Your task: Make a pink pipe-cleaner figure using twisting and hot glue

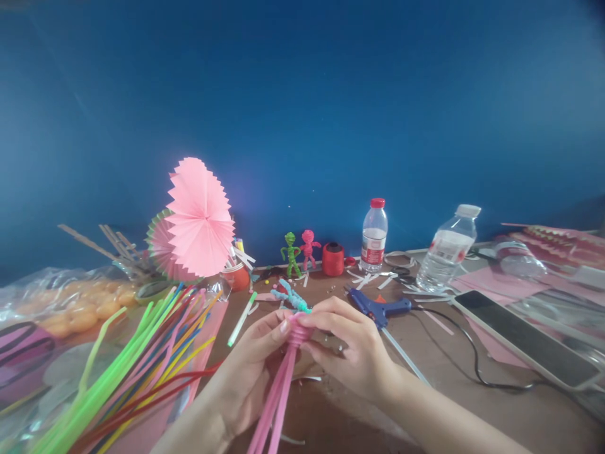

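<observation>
Both my hands meet over the table's middle around a bundle of pink pipe cleaners (278, 394). Its top end is wound into a small coiled ball. My left hand (253, 369) grips the bundle just below that coil, thumb and fingers pinched. My right hand (352, 347) pinches the coil from the right side. The loose pink stems trail down toward me. A light blue pipe-cleaner figure (290, 296) lies on the table just beyond my fingers.
A fan of coloured pipe cleaners (142, 359) lies at left. Pink paper fans (201, 221) stand behind. Green (290, 252) and pink figures (309, 248), a red spool (333, 259), two water bottles (374, 234), a blue glue gun (378, 308) with cable and a power strip (524, 337) sit right.
</observation>
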The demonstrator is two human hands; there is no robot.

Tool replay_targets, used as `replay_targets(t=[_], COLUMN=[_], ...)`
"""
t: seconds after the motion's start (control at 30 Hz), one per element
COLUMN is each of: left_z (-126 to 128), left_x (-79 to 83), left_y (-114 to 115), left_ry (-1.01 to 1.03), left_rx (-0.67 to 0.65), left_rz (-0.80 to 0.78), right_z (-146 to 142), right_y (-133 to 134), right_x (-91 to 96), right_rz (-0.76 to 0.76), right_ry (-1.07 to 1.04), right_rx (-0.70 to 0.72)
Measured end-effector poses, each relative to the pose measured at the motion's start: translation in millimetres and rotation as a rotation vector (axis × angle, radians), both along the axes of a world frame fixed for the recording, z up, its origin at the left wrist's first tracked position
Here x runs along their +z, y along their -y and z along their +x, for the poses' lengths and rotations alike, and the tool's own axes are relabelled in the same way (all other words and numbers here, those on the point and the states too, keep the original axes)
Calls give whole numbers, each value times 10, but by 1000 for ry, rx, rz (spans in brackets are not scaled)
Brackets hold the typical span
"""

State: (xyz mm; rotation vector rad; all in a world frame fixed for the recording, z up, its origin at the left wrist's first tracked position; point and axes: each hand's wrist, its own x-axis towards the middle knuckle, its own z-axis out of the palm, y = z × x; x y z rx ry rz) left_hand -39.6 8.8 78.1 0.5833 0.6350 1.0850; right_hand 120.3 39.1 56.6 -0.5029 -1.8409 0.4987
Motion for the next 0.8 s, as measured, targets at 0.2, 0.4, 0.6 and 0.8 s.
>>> replay_targets(t=[0.2, 0.4, 0.6, 0.8], left_z=[-32, 1, -3, 25], left_x=[16, 11, -23, 0], left_y=[-12, -21, -57, -31], left_ry=[-96, -342, -477, -473], left_rx=[74, 235, 361, 278], left_rz=[110, 298, 400, 343], right_z=[27, 13, 0, 7], right_y=[-29, -23, -18, -12], right_x=[-25, -47, -41, -45], right_rz=[3, 1, 45, 60], right_ry=[-49, -133, -165, -160], right_rx=[-77, -99, -33, -59])
